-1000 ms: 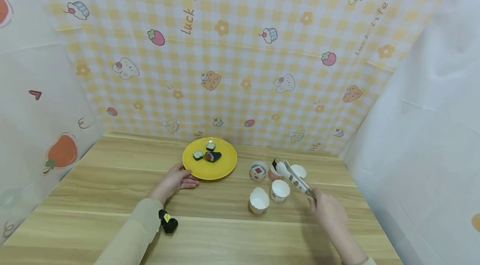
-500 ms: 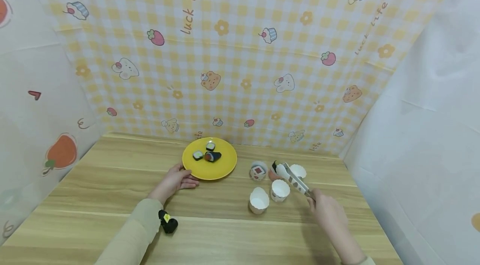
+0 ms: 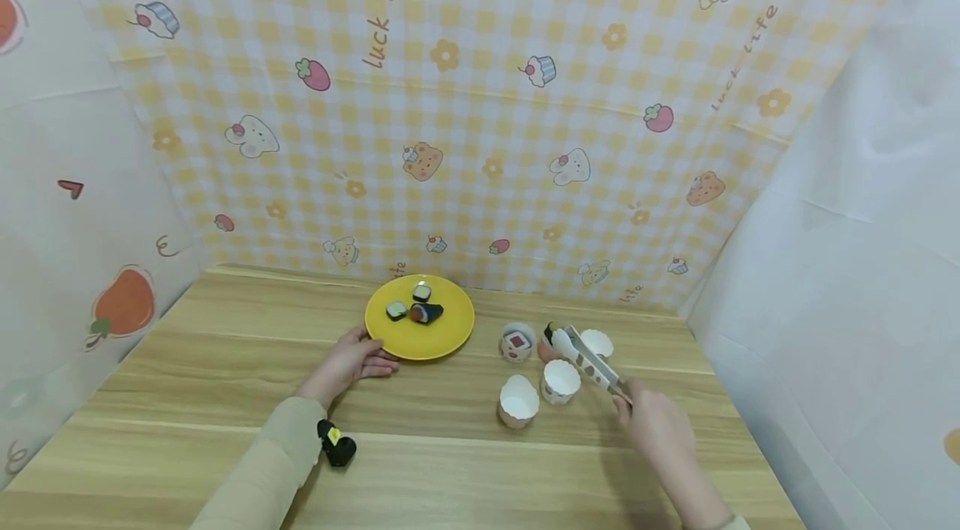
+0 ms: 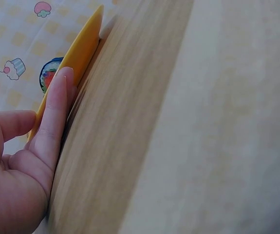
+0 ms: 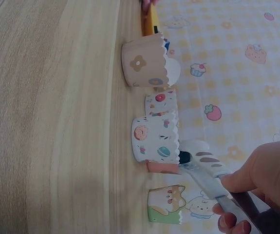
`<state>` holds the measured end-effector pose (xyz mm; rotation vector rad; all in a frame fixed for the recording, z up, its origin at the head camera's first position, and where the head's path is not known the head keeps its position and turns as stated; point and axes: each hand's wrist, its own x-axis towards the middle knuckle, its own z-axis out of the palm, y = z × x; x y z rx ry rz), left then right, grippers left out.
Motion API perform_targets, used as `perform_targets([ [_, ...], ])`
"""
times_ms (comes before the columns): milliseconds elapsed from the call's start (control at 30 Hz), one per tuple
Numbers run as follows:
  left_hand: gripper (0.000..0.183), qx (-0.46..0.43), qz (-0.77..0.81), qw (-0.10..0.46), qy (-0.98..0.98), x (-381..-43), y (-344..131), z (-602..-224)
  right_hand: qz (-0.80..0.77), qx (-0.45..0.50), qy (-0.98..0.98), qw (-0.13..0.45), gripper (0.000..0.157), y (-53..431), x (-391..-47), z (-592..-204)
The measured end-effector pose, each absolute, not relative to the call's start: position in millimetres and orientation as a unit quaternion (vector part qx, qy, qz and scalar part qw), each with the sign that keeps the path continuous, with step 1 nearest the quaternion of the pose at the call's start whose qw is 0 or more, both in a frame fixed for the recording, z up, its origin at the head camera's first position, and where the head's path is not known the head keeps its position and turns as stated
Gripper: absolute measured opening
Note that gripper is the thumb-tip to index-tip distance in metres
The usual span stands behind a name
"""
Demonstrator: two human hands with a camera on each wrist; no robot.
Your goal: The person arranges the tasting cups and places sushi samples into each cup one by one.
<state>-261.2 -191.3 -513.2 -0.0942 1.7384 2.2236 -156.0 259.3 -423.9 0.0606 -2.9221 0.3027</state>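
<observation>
At the rim of a yellow plate point(image 3: 427, 344), my left hand point(image 3: 350, 365) pinches the edge, thumb above and fingers along the underside, as the left wrist view shows. Two small sushi pieces and a cone-shaped hand roll point(image 3: 427, 312) lie on this plate. My right hand point(image 3: 660, 427) grips white, brown-spotted tongs point(image 3: 594, 365). Their tips are in the mouth of a pink paper cup point(image 3: 548, 353), at a dark-wrapped sushi piece point(image 3: 551, 333). In the right wrist view, a donut-print cup point(image 5: 154, 139) partly hides the pink one and the dark piece point(image 5: 184, 157).
Left of the pink cup, a paper cup point(image 3: 517, 356) holds a sushi piece with a red centre. Another paper cup point(image 3: 597, 338) stands behind the tongs. Two more, a beige cup point(image 3: 517, 418) and the donut-print one, stand nearer. A patterned cloth point(image 3: 480, 205) rises behind the table.
The tong tips have shifted slightly at the pink cup, and the dark sushi piece shows a little differently beside them. My left hand and the plate have stayed still.
</observation>
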Motion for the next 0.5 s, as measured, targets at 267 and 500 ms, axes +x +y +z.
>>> perform_targets([
  [267, 0.054, -0.034, 0.775, 0.162, 0.61, -260.9, -190.7, -511.9, 0.12, 0.015, -0.987, 0.105, 0.028, 258.8, -156.6, -422.3],
  [500, 0.054, -0.031, 0.777, 0.159, 0.609, -260.4, -190.9, -512.4, 0.116, 0.017, -0.988, 0.102, 0.025, 257.1, -154.5, -419.9],
])
